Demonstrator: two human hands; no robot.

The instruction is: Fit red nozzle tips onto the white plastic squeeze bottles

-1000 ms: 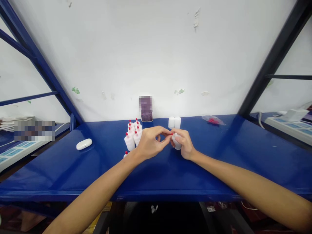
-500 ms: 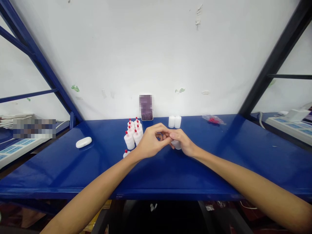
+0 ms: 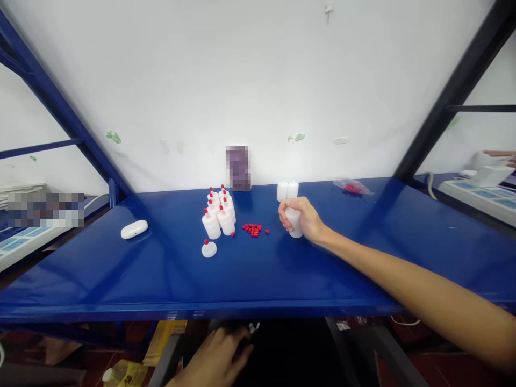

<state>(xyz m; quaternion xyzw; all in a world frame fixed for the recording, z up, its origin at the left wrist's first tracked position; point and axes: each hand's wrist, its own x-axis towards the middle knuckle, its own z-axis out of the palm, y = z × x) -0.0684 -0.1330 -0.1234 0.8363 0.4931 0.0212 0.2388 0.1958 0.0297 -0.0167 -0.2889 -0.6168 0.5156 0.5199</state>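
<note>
My right hand [image 3: 304, 217] is wrapped round a small white plastic bottle [image 3: 294, 221] above the blue table. Its fingers hide part of the bottle. My left hand [image 3: 220, 352] is down below the table's front edge, over the dark lap, holding nothing I can see, with its thumb apart from slightly blurred fingers. Left of the bottle lies a loose pile of small red caps [image 3: 255, 230]. Beyond them stands a cluster of white bottles with red tips [image 3: 226, 219]. A separate white lid with a red tip [image 3: 208, 249] lies in front of that cluster.
Two white bottles [image 3: 287, 191] stand near the wall. A clear bag with red pieces [image 3: 352, 188] lies at the back right. A phone-like object [image 3: 239, 169] leans on the wall, and a white case [image 3: 134, 229] sits at left. Blue frame posts [image 3: 72, 113] flank the table [image 3: 169, 279].
My left hand has left the bottle and dropped below the table edge. My right hand still grips the bottle. The red caps pile, hidden before, now shows. The view has shifted slightly.
</note>
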